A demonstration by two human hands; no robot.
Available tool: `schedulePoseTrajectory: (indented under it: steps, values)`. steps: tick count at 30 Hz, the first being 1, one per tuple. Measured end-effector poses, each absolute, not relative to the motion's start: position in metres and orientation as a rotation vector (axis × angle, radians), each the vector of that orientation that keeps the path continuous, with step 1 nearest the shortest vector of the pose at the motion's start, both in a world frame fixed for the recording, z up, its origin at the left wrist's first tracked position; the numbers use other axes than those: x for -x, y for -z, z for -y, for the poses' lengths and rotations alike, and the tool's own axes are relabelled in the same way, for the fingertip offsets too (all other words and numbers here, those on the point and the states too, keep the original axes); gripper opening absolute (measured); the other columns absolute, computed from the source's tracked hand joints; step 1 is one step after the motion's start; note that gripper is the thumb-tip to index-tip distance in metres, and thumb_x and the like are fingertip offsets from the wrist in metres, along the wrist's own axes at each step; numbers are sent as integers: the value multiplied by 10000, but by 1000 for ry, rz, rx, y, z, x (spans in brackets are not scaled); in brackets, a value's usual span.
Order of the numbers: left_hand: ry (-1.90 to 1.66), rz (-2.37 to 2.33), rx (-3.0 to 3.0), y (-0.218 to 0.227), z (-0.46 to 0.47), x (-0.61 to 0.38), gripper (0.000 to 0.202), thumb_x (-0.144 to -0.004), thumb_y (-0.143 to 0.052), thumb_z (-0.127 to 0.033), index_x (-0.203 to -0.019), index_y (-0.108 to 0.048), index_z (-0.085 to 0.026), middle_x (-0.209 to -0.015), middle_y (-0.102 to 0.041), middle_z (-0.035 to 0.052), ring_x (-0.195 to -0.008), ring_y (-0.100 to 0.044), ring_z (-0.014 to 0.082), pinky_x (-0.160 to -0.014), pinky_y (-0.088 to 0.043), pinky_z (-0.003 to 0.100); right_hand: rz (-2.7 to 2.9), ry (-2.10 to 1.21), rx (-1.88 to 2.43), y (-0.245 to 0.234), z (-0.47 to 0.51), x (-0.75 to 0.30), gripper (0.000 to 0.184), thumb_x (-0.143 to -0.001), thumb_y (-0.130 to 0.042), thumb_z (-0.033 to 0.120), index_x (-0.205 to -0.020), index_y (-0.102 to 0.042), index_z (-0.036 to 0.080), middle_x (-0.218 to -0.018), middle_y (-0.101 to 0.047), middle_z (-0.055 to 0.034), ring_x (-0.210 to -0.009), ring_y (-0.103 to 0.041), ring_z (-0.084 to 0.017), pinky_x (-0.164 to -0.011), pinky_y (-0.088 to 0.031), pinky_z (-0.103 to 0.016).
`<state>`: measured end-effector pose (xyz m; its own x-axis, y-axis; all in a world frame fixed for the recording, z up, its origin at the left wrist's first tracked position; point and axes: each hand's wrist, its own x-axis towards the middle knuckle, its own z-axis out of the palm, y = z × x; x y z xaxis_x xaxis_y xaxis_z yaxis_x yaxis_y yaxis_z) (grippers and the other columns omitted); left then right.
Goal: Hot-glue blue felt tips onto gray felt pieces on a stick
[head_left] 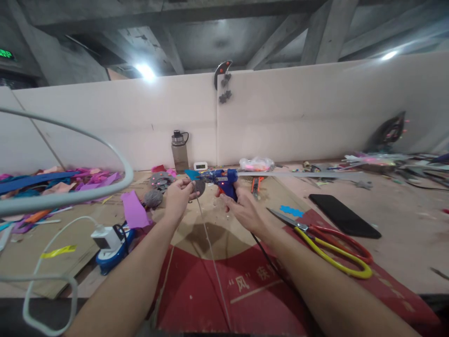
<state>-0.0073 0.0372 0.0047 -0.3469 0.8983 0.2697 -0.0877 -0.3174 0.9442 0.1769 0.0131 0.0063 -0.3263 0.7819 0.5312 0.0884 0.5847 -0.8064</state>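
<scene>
My right hand is wrapped round a blue glue gun; a long clear glue stick juts out of its back to the right. The gun's nozzle points left, close to the fingertips of my left hand. Those fingers pinch a small blue felt piece. A strand of grey yarn hangs from them down to the table's front edge. Just right of the left fingers shows a dark grey round piece; whether it is held I cannot tell. A ball of grey yarn lies left of my left hand.
Red-and-yellow scissors, a black phone and a blue felt cutout lie at right. Orange-handled pliers sit behind the gun. A bottle stands at the back. At left are a power strip, felt scraps and a white cable.
</scene>
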Motion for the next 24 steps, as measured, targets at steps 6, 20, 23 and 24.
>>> schedulePoseTrajectory:
  steps: [6,20,23,24]
  values:
    - [-1759,-1208,-1173,-2,-39,7,219,-604,-699,-279,-710,-590,-121,-580,-523,-33,-542,-539,73,-639,-573,310,1847,-674,839,-7,-13,-176,198,-802,-485,273,-982,-512,196,-863,-571,-58,-771,-518,-194,-709,-412,-335]
    - [-1737,-1240,-1268,3,-41,9,194,-625,-676,-304,-707,-615,-138,-609,-585,-13,-579,-588,111,-625,-564,312,1937,-538,833,-7,-14,-175,268,-830,-450,244,-1081,-494,161,-1004,-590,-91,-920,-533,-214,-811,-402,-355]
    - [-1743,-1238,-1276,3,-41,9,195,-619,-677,-313,-686,-608,-144,-602,-591,-11,-572,-589,117,-626,-560,319,1936,-516,854,-7,-15,-175,253,-826,-451,237,-1063,-495,160,-981,-594,-94,-894,-538,-217,-798,-408,-363]
    - [-1742,-1235,-1275,2,-41,9,194,-619,-676,-314,-687,-606,-146,-605,-594,-11,-572,-590,119,-630,-559,323,1936,-515,871,-6,-15,-175,252,-826,-449,237,-1063,-494,162,-967,-596,-93,-876,-540,-217,-788,-410,-365]
